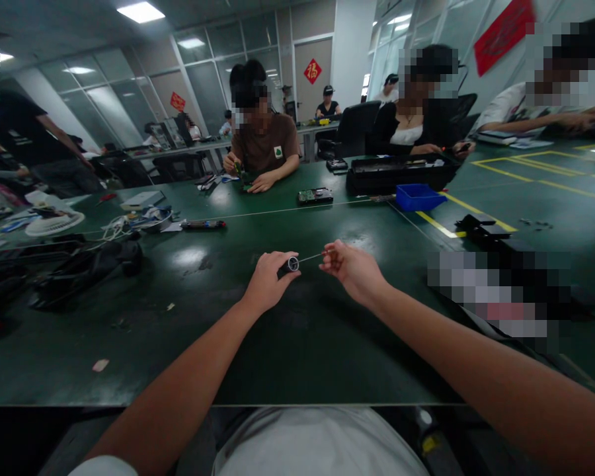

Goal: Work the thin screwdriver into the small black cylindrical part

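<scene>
My left hand (265,283) is closed around a small black cylinder (292,264), whose round, silver-rimmed end faces me. What kind of part it is, I cannot tell. Between the fingertips of my right hand (356,272) is pinched a thin metal rod (310,257). The rod points left, and its far tip lies close to the cylinder's rim; whether it touches or enters the cylinder is unclear. Both hands are held over the middle of the green table (297,357), a short gap apart.
A dark pen-shaped tool (203,225) lies ahead on the left. A circuit board (315,196), a blue tray (419,197) and a long black case (401,174) are farther off. Black parts (86,271) lie at left. Across the table a person (265,142) works.
</scene>
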A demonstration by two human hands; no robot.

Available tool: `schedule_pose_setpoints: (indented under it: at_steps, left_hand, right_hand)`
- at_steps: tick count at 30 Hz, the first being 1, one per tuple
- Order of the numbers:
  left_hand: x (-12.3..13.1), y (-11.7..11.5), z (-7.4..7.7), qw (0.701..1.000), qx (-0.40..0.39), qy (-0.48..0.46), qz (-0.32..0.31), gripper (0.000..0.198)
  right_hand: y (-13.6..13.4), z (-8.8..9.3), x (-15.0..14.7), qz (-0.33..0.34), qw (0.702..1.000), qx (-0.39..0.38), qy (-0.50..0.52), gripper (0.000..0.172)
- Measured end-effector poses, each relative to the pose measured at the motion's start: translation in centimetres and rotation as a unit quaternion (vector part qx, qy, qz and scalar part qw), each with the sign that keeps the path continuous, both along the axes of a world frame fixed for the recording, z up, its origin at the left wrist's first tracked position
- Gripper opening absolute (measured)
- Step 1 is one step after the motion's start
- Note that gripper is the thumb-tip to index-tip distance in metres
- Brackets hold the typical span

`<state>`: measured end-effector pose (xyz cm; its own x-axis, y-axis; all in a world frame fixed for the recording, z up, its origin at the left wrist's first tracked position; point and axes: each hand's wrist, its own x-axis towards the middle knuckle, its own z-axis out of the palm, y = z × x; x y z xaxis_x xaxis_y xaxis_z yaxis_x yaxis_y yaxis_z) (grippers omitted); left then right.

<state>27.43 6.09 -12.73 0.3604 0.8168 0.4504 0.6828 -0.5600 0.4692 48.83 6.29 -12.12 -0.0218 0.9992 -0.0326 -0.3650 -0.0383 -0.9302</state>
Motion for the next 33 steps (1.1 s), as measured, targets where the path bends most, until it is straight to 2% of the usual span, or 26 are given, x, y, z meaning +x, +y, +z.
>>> schedule_pose_setpoints:
  at_steps: [2, 4, 7, 10, 17, 22, 26, 33]
  left_hand:
    - [-0.1, 0.0, 0.1, 1.0, 0.004, 0.008, -0.013, 0.036]
    - [-0.2, 0.1, 0.1, 1.0, -0.007, 0.018, -0.012, 0.037]
    - [-0.2, 0.1, 0.0, 1.0, -0.015, 0.024, -0.01, 0.038]
    - [-0.1, 0.1, -0.2, 1.0, -0.008, 0.024, -0.013, 0.039]
    - [0.0, 0.0, -0.1, 0.999, -0.015, 0.031, 0.005, 0.039]
    - [0.0, 0.0, 0.0, 0.999, -0.015, 0.034, 0.014, 0.04]
    - [-0.1, 0.1, -0.1, 0.999, -0.028, 0.039, 0.019, 0.039]
    - [-0.1, 0.1, -0.1, 0.999, -0.033, 0.031, 0.025, 0.039]
  right_hand:
    - [0.6, -0.3, 0.3, 0.021, 0.997, -0.06, 0.046, 0.026]
    - [0.9, -0.5, 0.6, -0.007, 0.997, -0.06, 0.051, 0.024]
    - [0.9, -0.7, 0.5, -0.043, 0.999, -0.004, 0.011, 0.02]
    - [0.5, -0.6, 0.2, -0.063, 0.994, 0.056, -0.063, 0.025]
    - [-1.0, 0.6, 0.1, -0.076, 0.939, 0.199, -0.269, 0.025]
    - [-1.0, 0.7, 0.0, -0.043, 0.955, 0.168, -0.242, 0.024]
    - [-1.0, 0.4, -0.2, -0.06, 0.94, 0.189, -0.276, 0.023]
    - [-1.5, 1.1, -0.2, -0.061, 0.93, 0.197, -0.305, 0.021]
